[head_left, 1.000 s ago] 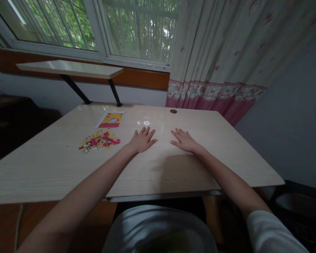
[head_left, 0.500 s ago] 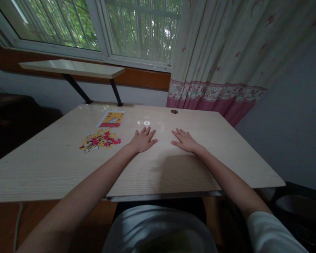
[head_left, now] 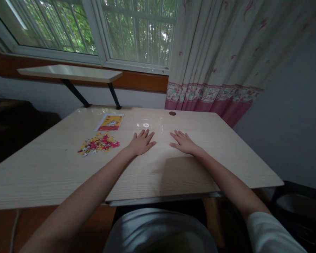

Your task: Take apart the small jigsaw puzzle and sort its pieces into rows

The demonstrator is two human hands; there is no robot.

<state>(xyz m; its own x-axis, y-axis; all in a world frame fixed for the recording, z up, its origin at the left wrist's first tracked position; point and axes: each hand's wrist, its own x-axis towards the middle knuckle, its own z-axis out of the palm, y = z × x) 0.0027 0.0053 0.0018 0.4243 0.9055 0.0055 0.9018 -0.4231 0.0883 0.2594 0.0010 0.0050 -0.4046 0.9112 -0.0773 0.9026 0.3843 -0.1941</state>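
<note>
Desk edges [head_left: 249,150] lie away from the left hand [head_left: 140,144] and right hand [head_left: 184,143], both splayed.

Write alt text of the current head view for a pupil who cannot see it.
A person's left hand and right hand rest flat, palm down, on a pale wood-grain desk. To their left lie red, yellow and white jigsaw pieces, with a printed picture sheet beyond. A window and floral curtain are behind.
</note>
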